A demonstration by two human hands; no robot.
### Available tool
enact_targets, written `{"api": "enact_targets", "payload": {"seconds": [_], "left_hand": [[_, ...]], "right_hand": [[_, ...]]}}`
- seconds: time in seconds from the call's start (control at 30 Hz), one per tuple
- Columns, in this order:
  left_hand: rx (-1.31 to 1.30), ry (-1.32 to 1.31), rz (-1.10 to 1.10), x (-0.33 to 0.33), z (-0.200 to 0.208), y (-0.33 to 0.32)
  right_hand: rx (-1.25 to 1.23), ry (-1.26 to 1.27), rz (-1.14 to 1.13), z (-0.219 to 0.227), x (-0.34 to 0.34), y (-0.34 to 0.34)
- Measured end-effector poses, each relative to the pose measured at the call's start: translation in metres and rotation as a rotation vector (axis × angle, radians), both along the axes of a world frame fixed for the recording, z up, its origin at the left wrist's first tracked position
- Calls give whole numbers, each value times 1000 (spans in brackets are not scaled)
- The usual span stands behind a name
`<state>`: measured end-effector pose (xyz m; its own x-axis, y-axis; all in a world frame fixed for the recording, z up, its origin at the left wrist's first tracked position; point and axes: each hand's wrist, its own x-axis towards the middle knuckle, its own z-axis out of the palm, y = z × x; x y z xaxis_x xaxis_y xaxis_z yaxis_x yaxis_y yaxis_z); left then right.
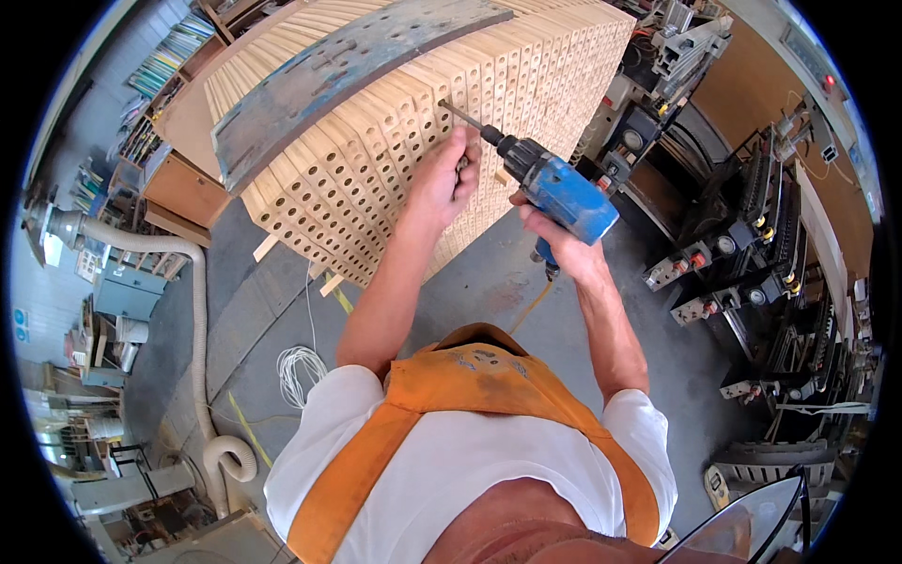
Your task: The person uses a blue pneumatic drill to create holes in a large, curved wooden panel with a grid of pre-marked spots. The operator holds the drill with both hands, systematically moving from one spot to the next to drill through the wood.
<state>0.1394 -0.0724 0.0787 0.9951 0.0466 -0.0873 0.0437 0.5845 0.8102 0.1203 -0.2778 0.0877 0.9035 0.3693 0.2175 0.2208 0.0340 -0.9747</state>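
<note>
My right hand is wrapped round the grip of a blue power drill with a black front end. Its long, thin bit points up and left, and the tip meets the end of a wooden slat in a stack drilled with rows of round holes. Many of the holes on the left look dark-lined. Just below the bit, my left hand is closed, its fingers curled close to the stack's face. Something small and dark shows between those fingers, too small to name.
A curved, worn board lies on top of the stack. Dark machinery with gauges stands at right. A ribbed hose runs down the left side, near a coiled white cable on the floor. A thin hose hangs below the drill.
</note>
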Motion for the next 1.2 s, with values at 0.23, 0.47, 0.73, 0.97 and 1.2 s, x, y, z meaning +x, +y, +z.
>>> {"api": "enact_targets", "payload": {"seconds": [0.23, 0.47, 0.73, 0.97, 1.2], "left_hand": [[-73, 182, -210, -30, -61, -15], [-78, 140, -170, -43, -60, -16], [-46, -55, -6, -31, -7, 9], [-82, -179, 3, -25, 14, 17], [-74, -186, -93, -18, 5, 11]], "right_hand": [[-63, -29, -27, 11, -3, 1], [-65, 3, 7, 8, 0, -1], [-207, -225, -57, -11, -11, -21], [169, 155, 207, -11, -22, -52], [190, 179, 181, -17, -16, -64]]}}
